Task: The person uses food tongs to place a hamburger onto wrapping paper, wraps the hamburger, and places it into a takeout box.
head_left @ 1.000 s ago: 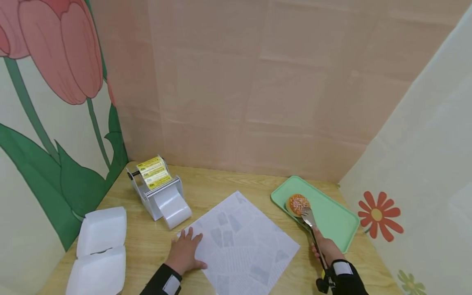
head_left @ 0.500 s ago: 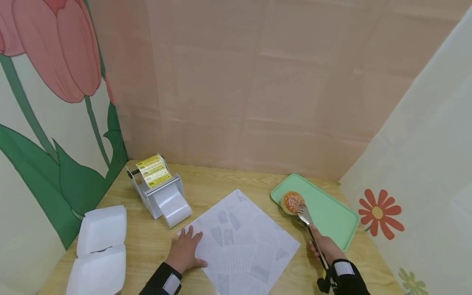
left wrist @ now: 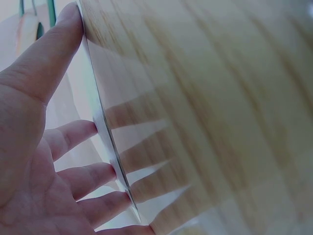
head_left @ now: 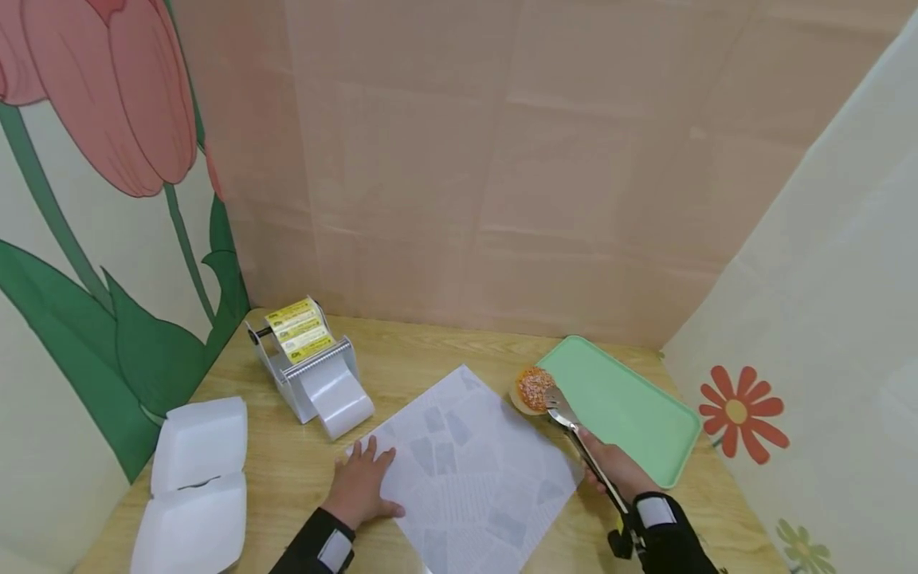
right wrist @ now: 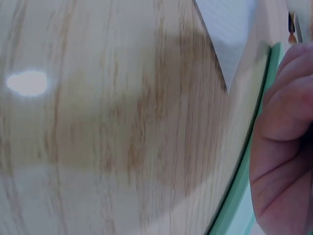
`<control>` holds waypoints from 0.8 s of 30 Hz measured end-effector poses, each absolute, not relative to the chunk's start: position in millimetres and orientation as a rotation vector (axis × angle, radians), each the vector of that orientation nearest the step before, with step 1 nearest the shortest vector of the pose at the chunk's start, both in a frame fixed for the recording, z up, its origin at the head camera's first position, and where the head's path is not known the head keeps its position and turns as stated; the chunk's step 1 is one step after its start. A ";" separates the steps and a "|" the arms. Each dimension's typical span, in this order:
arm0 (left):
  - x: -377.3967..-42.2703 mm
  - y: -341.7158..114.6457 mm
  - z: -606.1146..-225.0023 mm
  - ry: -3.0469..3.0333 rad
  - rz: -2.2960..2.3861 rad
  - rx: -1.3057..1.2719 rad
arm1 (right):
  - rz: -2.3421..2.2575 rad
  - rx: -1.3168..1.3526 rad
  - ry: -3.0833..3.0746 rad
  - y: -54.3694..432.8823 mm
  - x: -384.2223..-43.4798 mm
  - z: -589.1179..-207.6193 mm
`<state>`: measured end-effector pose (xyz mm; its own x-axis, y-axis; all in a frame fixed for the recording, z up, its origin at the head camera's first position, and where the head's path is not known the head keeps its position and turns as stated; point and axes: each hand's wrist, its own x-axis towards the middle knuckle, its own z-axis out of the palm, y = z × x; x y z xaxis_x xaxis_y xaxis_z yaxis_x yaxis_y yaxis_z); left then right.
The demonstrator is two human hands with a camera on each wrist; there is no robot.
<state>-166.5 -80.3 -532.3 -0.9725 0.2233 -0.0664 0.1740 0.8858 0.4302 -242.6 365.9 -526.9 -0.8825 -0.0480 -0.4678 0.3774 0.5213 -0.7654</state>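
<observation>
Fingers spread apart, a left hand (head_left: 362,486) rests on the left edge of a printed sheet of paper (head_left: 459,470), apparently to steady it, as a right hand (head_left: 621,469) curls around metal tongs (head_left: 585,449). The tongs' long axis slants away and leftward, their tips at a round bun (head_left: 533,390), seeded top up, seen between paper and green tray (head_left: 631,406), likely gripped there for carrying level.

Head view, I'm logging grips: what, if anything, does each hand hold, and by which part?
Right hand grips the tongs near their middle; these pinch the bun by its edge. Left hand holds nothing.
</observation>
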 end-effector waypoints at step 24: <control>-166.6 -80.3 -544.1 3.026 0.652 0.362 | -1.155 -0.110 2.150 334.8 -233.6 -516.0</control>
